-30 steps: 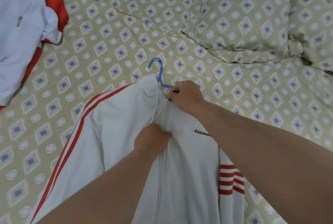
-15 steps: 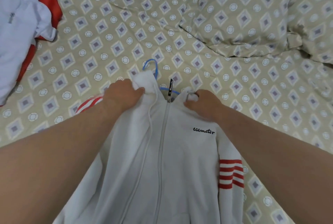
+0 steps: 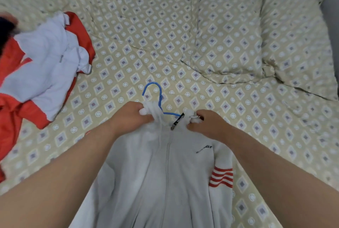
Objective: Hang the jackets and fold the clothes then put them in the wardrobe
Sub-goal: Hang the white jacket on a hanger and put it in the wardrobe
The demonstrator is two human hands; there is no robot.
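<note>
left hand (image 3: 131,115) on zipped white jacket (image 3: 146,172)

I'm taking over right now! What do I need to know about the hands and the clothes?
The left hand grips the left side of the white jacket at its collar; the right hand grips the right side.
The jacket lies front up on the bed, the blue hanger inside it, hook poking out.
Done: jacket zipped, on its hanger.
Left: carry it to the wardrobe (not in view), then sort the red and white clothes pile.
</note>
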